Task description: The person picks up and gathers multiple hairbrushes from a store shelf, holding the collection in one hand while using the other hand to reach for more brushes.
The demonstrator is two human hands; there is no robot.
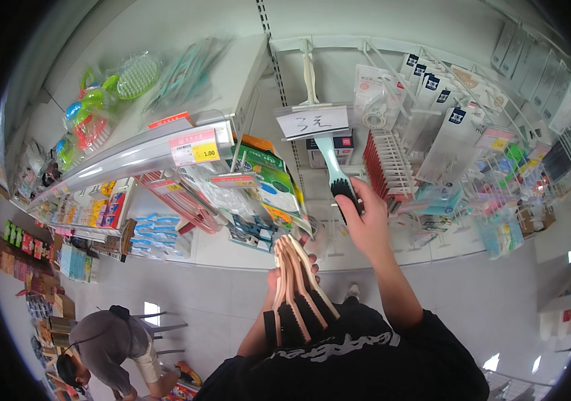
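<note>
In my left hand [273, 281] is a fan of several brushes [293, 290] with cream and pinkish-beige handles. Their black bristles point down toward my chest, and my fingers wrap around the handle ends. My right hand [369, 220] pinches the black-bristled head of a light teal brush [334, 163] between thumb and fingers. That brush's handle runs up behind a handwritten price card [313, 123], so its far end is hidden. Beyond the card, a cream handle [309, 75] hangs from the display rail [333, 42].
Packaged goods [448, 135] hang from wire hooks at the right. A white shelf [238, 75] juts out at the left, carrying green scrub brushes [137, 77]. Green packets [270, 180] hang beneath it. Another person [110, 346] bends low at the lower left.
</note>
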